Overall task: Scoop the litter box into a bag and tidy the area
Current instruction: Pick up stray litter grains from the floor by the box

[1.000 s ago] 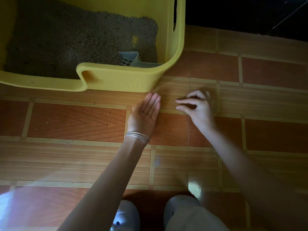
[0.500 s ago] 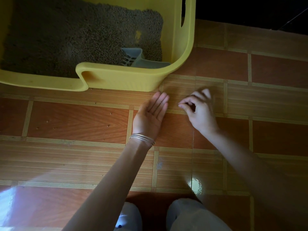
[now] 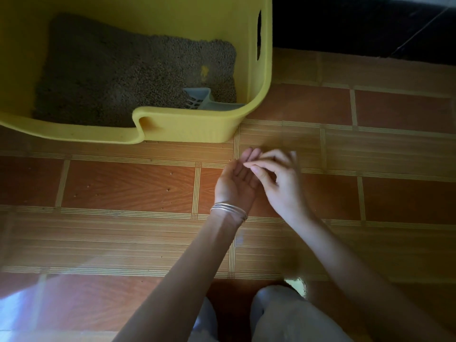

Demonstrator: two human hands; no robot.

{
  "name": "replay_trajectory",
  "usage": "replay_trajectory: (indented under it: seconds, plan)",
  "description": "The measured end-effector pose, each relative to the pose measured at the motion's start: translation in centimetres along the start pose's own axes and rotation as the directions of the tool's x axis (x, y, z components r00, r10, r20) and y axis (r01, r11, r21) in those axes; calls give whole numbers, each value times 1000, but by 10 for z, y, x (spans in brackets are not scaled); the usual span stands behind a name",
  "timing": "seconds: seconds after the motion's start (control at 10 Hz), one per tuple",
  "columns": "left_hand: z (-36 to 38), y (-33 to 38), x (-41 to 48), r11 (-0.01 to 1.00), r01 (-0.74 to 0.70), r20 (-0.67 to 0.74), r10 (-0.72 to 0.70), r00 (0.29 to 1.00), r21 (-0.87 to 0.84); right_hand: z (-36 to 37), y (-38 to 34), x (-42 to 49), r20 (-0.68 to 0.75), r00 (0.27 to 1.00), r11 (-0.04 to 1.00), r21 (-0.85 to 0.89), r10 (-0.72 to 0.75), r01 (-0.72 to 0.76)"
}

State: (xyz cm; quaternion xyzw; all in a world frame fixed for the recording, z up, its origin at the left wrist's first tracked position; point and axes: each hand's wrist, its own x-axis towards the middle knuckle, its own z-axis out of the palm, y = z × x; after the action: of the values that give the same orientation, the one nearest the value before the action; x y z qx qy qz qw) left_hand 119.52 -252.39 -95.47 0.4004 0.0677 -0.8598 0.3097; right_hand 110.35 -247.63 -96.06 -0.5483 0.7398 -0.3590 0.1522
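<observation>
Head view, looking down at the floor in front of you. Your left hand (image 3: 238,180) is turned palm up, fingers nearly straight and lying together, making a shallow cup. It grips nothing, and if there are grains in the palm they are too small to make out. Thin silver bangles (image 3: 228,209) ring that wrist.

Your right hand (image 3: 283,186) sits just beside it, with its fingertips (image 3: 249,165) reaching over the left fingers. Thumb and forefinger are drawn together and the other fingers are curled behind. Whether they pinch a grain I cannot tell, as that hand is slightly blurred.

Both hands hover near the front right corner of the yellow litter box (image 3: 187,130), apart from its wall. The box stands on the tiled floor (image 3: 123,225) at upper left, its low entry dip facing you. Grey-brown litter (image 3: 118,77) covers the bottom. The pale blue scoop (image 3: 198,98) rests inside at the near right corner, its slotted end on the litter and its rear half hidden behind the front wall.

A few loose grains (image 3: 168,189) dot the reddish tile left of your hands, well apart from each other. Your knees in light trousers (image 3: 283,319) fill the bottom edge.
</observation>
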Motion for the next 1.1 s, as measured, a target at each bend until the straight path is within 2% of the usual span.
replay_trajectory:
  seconds: [0.1,0.2,0.3,0.4,0.5,0.6,0.7,0.8,0.9,1.0,1.1]
  plan:
    - [14,7,-15,1000,8,29,-8,1000,-2,-27,-6,-5,-44,999,997,71,28,-25]
    - [22,11,-28,989,110,83,-102,991,-100,-62,-11,-7,-65,998,1000,27,12,-10]
    - [30,8,-49,938,203,152,-165,974,-281,-97,-16,-8,-72,997,993,-117,15,-23]
    - [42,6,-68,906,228,206,-161,965,-356,-122,-21,-8,-17,998,965,-254,57,-60]
    - [89,21,-103,931,202,128,-170,977,-303,-152,-42,-1,68,996,939,-341,62,-36]
    - [134,41,-137,991,107,49,-104,993,-76,-192,-87,12,139,990,894,-446,33,33]
    - [191,67,-190,993,84,60,-90,994,85,-236,-149,27,193,981,856,-510,20,83]
    - [243,87,-252,991,130,25,-131,991,38,-282,-210,42,223,975,868,-486,11,101]
    - [286,101,-310,992,122,54,-120,991,-40,-329,-270,55,240,971,880,-458,-16,128]
    - [332,112,-365,985,-9,35,4,999,170,-378,-326,69,246,968,868,-468,-53,166]
    - [375,127,-425,979,19,14,-22,1000,202,-424,-378,78,249,966,854,-484,-72,189]
